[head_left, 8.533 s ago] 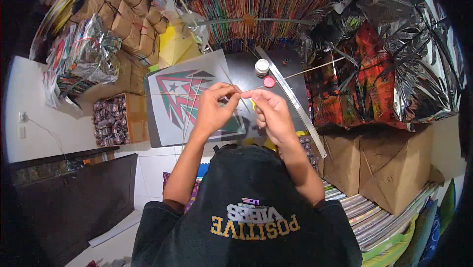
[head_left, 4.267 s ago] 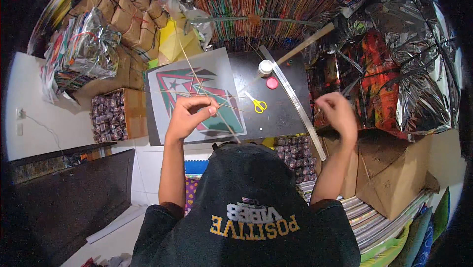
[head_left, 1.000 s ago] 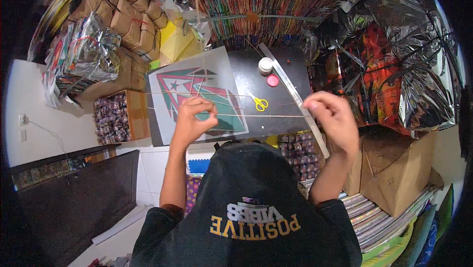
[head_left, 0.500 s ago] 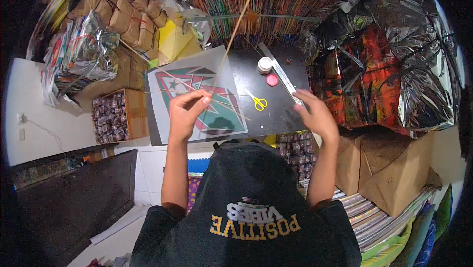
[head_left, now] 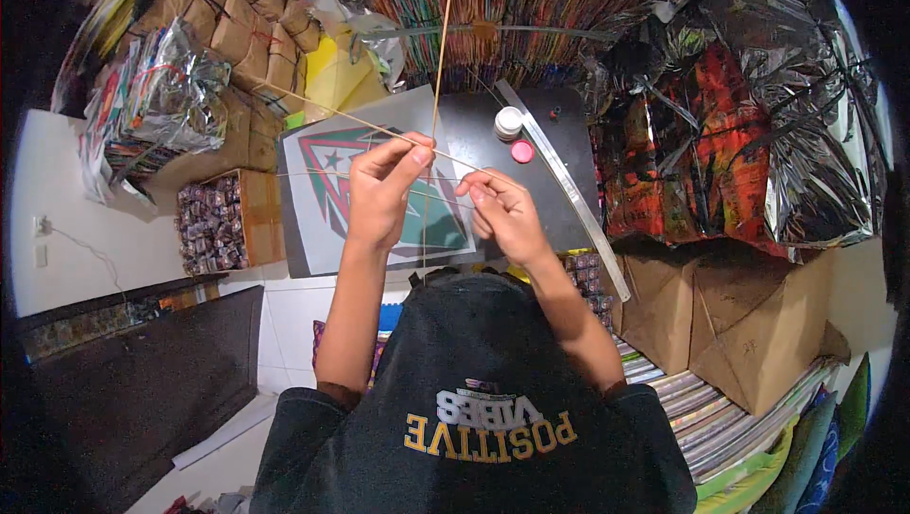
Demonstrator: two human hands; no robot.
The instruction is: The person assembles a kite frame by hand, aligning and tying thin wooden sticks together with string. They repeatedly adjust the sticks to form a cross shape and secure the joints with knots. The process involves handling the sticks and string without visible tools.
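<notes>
Where two thin sticks cross, our left grip is closed, thumb pressed to the curled forefinger with no gap that we can see, and it seems to have hold of both at that spot. From there the lengthwise stick runs away from us, its long axis nearly straight ahead, and what looks like its lower part drops back toward the body. The slanting stick reaches far out ahead and to the left of the same grip, while its shorter part heads down to the right, toward our right grip. That one is nearer to this short end; its fingers curl loosely with the thumb close by, just right of the left grip, and we cannot tell whether they hold a stick or merely lie beside it. Beneath both grips we see the patterned sheet on the dark counter, with a white jar ahead of the right grip.
</notes>
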